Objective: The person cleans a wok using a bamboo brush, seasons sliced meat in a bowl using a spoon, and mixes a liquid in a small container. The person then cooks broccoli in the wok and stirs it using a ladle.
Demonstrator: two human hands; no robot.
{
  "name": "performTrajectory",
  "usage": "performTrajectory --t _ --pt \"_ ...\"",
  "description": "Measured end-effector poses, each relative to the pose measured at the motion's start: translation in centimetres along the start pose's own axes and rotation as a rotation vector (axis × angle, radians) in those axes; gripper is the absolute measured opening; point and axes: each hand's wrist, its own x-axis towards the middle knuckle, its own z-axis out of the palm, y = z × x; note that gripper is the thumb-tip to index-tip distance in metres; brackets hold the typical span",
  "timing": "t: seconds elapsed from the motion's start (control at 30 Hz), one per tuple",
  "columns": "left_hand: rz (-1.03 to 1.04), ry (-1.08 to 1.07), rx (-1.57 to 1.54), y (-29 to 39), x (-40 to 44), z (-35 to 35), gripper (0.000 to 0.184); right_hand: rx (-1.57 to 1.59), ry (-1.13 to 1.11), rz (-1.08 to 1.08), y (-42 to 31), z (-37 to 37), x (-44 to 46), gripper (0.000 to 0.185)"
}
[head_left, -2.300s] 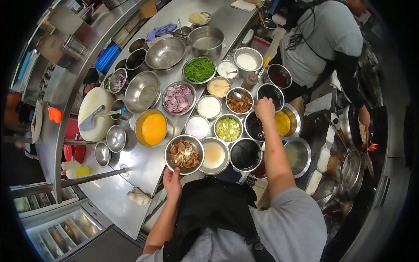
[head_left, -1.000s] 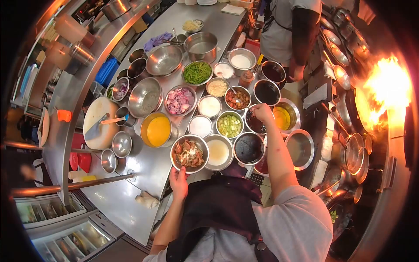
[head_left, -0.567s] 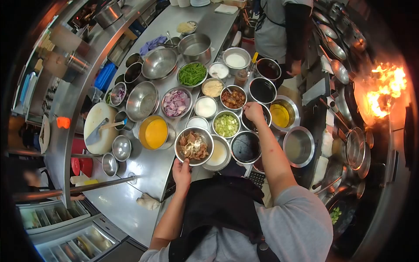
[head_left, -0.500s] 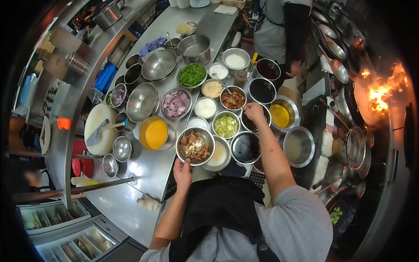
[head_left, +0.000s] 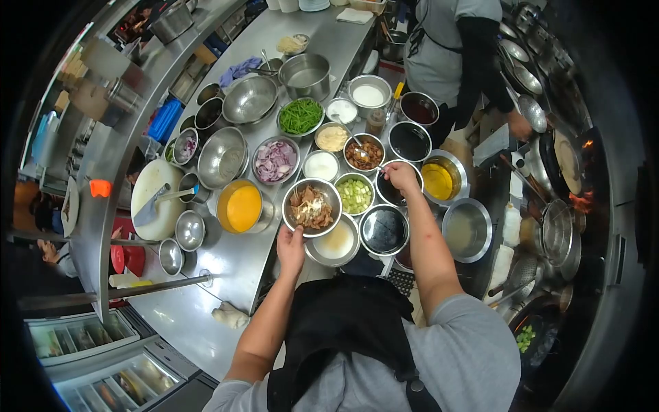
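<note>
My left hand [head_left: 291, 248] grips the near rim of a steel bowl [head_left: 312, 207] of brown meat strips topped with white powder. The bowl is held above a container of cloudy liquid [head_left: 333, 244]. Farther right, my right hand [head_left: 400, 176] is closed on the handle of a metal spoon [head_left: 362, 146], over the edge of a pot of dark liquid. The spoon's head is at the bowl of brown chopped pieces [head_left: 364, 158]. Around it stand chopped green pieces [head_left: 354, 196], white powder [head_left: 320, 166] and a tan paste [head_left: 332, 137].
Sliced purple onion [head_left: 275, 161], cut greens [head_left: 300, 117] and a pot of orange liquid [head_left: 241, 207] stand to the left. A cleaver [head_left: 147, 207] rests on a round board [head_left: 158, 180]. At the right a co-worker [head_left: 446, 55] stands beside the stove with woks.
My left hand has moved the meat bowl up and slightly right, over the cloudy liquid. The flames at the right have shrunk. The co-worker's arm now reaches toward the stove.
</note>
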Motion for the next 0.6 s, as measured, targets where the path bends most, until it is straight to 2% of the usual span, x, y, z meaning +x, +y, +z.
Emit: performTrajectory --t 0.17,0.23,0.27,0.3,0.33,0.4,0.47,0.6 --pt "0.012 0.018 0.010 -1.6 2.5 1.0 0.022 -0.032 -0.019 -0.072 -2.8 -0.6 -3.4 0.018" --pt "-0.004 0.047 -0.034 -1.2 3.4 2.1 0.022 -0.057 0.000 -0.141 -6.0 -0.9 -7.0 0.019" --pt "-0.014 0.063 -0.092 -0.7 3.7 2.7 0.022 -0.100 -0.001 -0.203 -7.0 -0.7 -8.3 0.020" --pt "-0.013 0.074 0.042 -1.3 4.5 2.7 0.022 -0.059 0.003 -0.278 -6.9 0.1 -8.9 0.020" --pt "-0.018 0.090 0.031 -1.0 4.9 3.1 0.022 -0.019 0.009 -0.353 -7.5 0.9 -9.9 0.020" --pt "-0.007 0.032 -0.189 -0.6 5.5 4.2 0.022 -0.116 0.124 -0.526 -7.0 3.0 -11.1 0.016" --pt "-0.011 0.034 -0.185 -0.8 6.1 4.7 0.022 -0.267 0.225 -0.749 -7.7 3.8 -12.0 0.014" --pt "-0.010 0.007 -0.207 -1.5 6.7 5.2 0.020 -0.228 0.262 -0.794 -7.8 3.9 -12.6 0.014"
